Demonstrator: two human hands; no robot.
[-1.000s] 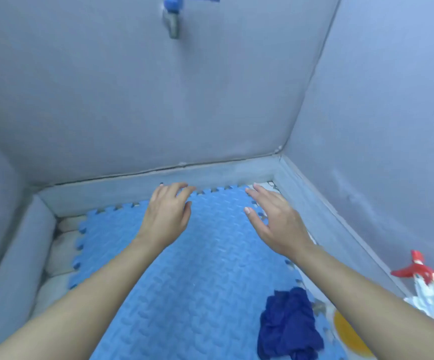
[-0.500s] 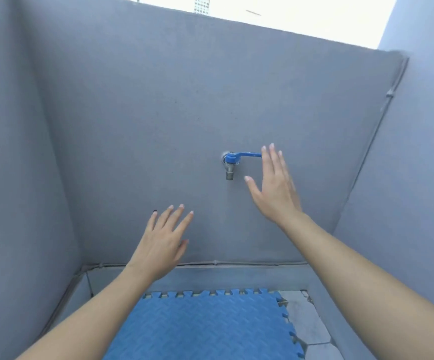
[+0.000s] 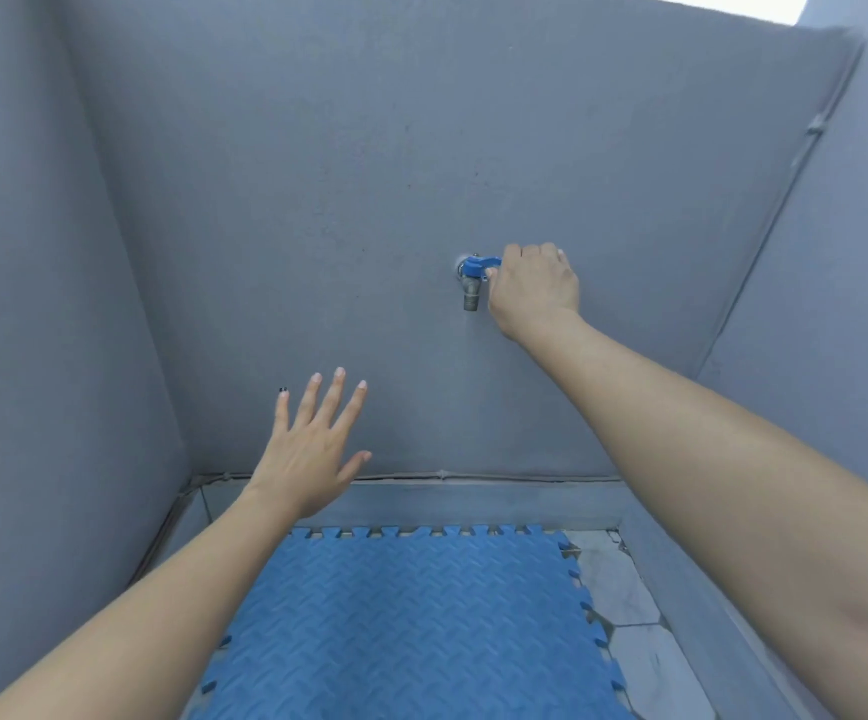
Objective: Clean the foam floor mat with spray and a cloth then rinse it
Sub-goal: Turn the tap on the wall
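Observation:
A blue foam floor mat (image 3: 411, 626) with a diamond tread and jigsaw edges lies flat on the floor of a grey walled bay. On the back wall sits a tap (image 3: 470, 283) with a blue lever handle and a metal spout; no water is visible. My right hand (image 3: 533, 291) is raised to the tap and its fingers curl round the blue lever. My left hand (image 3: 312, 449) hovers in the air above the mat's far edge, fingers spread and straight, holding nothing. The cloth and the spray bottle are out of view.
Grey walls (image 3: 317, 174) enclose the bay on the left, back and right. A low grey kerb (image 3: 473, 498) runs along the back. Pale stone tiles (image 3: 624, 605) show to the right of the mat. A pipe (image 3: 806, 142) climbs the right corner.
My head has tilted up from the mat to the wall. My right hand rose to the tap and closed on its blue lever. My left hand lifted off the mat.

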